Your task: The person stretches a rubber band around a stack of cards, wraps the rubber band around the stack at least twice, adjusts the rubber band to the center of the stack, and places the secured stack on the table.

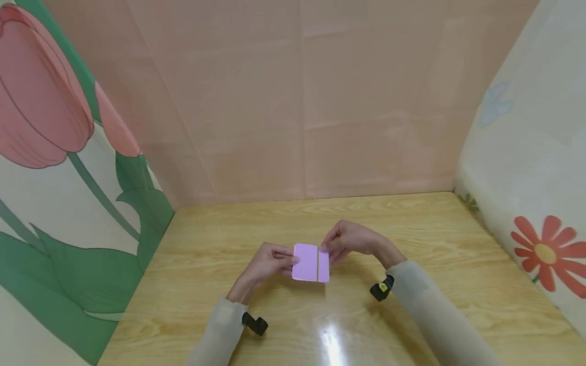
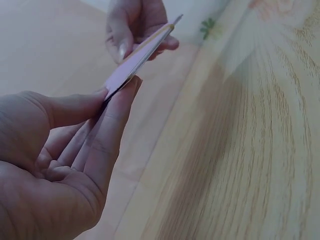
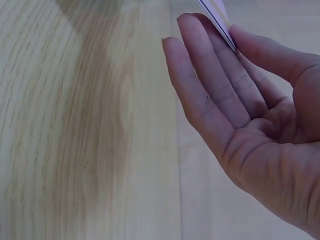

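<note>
A small lilac notebook (image 1: 304, 262) with a tan elastic band (image 1: 318, 269) down its right side is held up above the table, cover toward the head camera. At its left edge my left hand (image 1: 267, 263) pinches it, thumb on the cover and fingers behind. My right hand (image 1: 354, 238) pinches the upper right edge near the band. From the left wrist the notebook (image 2: 137, 59) appears edge-on and thin. Only a corner of the notebook (image 3: 215, 17) shows in the right wrist view, between thumb and fingers. Its back is hidden.
The wood-grain table (image 1: 206, 229) lies under both hands. A pink sheet (image 1: 247, 112) hangs along the back edge, with a tulip-printed panel (image 1: 105, 203) at left and a flower-printed panel (image 1: 517, 168) at right. Black wrist cameras (image 1: 255, 324) sit on both sleeves.
</note>
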`<state>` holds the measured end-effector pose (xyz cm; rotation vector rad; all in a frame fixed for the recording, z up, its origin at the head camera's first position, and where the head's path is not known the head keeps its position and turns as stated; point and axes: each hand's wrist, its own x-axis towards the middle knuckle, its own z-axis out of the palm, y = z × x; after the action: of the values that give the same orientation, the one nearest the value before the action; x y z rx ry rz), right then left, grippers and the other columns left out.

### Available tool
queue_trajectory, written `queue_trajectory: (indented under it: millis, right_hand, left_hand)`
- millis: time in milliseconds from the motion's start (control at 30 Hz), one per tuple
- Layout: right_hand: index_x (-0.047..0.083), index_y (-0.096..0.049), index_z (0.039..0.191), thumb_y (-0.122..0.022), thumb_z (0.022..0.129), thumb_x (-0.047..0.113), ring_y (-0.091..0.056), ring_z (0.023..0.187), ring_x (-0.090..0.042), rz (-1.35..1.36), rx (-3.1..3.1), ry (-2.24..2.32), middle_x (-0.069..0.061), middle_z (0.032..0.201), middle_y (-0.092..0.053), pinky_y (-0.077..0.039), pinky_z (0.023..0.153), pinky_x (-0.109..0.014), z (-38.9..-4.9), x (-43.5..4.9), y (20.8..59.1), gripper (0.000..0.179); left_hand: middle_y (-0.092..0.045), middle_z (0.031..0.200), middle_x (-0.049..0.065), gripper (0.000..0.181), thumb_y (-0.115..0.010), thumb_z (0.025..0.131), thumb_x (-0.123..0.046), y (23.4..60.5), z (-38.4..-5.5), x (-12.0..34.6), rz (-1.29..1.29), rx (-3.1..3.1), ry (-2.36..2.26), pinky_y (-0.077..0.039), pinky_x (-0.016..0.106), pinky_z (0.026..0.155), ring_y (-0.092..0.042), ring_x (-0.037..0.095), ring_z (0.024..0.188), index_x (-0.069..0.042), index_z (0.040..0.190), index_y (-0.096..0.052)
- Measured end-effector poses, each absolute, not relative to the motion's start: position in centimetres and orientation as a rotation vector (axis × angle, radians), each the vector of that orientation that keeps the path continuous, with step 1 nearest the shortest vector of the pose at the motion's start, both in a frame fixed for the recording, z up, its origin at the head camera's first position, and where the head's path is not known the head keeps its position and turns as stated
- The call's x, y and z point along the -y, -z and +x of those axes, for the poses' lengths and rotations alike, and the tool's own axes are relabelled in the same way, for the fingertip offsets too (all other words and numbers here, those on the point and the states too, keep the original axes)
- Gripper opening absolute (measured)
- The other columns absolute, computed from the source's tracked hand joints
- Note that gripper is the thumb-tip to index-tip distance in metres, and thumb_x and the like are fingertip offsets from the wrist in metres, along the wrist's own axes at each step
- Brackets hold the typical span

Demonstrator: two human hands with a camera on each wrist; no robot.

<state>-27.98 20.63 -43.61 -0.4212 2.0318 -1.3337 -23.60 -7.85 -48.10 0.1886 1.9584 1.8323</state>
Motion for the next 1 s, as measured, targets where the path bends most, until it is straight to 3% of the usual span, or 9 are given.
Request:
queue_trajectory:
  millis: [433, 733, 800, 867, 1000]
  right_hand:
    - [-0.004, -0.079, 0.104, -0.071, 0.097, 0.008, -0.077, 0.074, -0.020, -0.484, -2.035, 1.345, -0.012, 0.090, -0.081, -0.066, 0.086, -0.061, -28.3, -19.7, 43.7, 0.016]
    - [-0.003, -0.080, 0.101, -0.071, 0.098, 0.010, -0.077, 0.072, -0.022, -0.533, -2.053, 1.361, -0.012, 0.091, -0.081, -0.065, 0.082, -0.063, -28.2, -19.3, 43.8, 0.016]
    - [-0.002, -0.080, 0.099, -0.070, 0.098, 0.010, -0.075, 0.071, -0.019, -0.553, -2.085, 1.359, -0.010, 0.091, -0.081, -0.067, 0.078, -0.058, -28.0, -19.1, 43.8, 0.016]
    - [-0.001, -0.081, 0.097, -0.070, 0.098, 0.010, -0.071, 0.070, -0.015, -0.605, -2.133, 1.336, -0.007, 0.090, -0.079, -0.068, 0.070, -0.044, -27.8, -18.7, 43.7, 0.016]
    - [0.003, -0.083, 0.097, -0.069, 0.098, 0.010, -0.064, 0.071, -0.010, -0.660, -2.226, 1.301, -0.002, 0.089, -0.077, -0.056, 0.062, -0.022, -27.8, -17.9, 43.5, 0.016]
  left_hand:
    - [-0.080, 0.100, 0.024, 0.023, -0.075, 0.096, -0.004, 48.2, -23.2, 8.2, 0.209, -1.988, -1.852, -0.069, 0.033, 0.071, -0.077, 0.017, 0.075, 0.011, 0.114, -0.075]
    - [-0.080, 0.102, 0.026, 0.023, -0.075, 0.096, -0.004, 48.2, -23.0, 7.9, 0.255, -1.991, -1.839, -0.070, 0.039, 0.073, -0.079, 0.019, 0.078, 0.008, 0.115, -0.076]
    - [-0.079, 0.103, 0.027, 0.022, -0.074, 0.096, -0.003, 48.2, -22.7, 7.7, 0.275, -1.998, -1.839, -0.070, 0.039, 0.073, -0.079, 0.020, 0.079, 0.009, 0.115, -0.076]
    - [-0.078, 0.104, 0.029, 0.023, -0.073, 0.097, -0.002, 48.2, -22.4, 7.3, 0.322, -1.988, -1.828, -0.070, 0.038, 0.073, -0.080, 0.022, 0.079, 0.010, 0.116, -0.075]
    - [-0.078, 0.104, 0.029, 0.024, -0.073, 0.097, -0.004, 47.8, -22.1, 6.5, 0.375, -1.970, -1.820, -0.070, 0.038, 0.075, -0.080, 0.022, 0.080, 0.010, 0.117, -0.075]
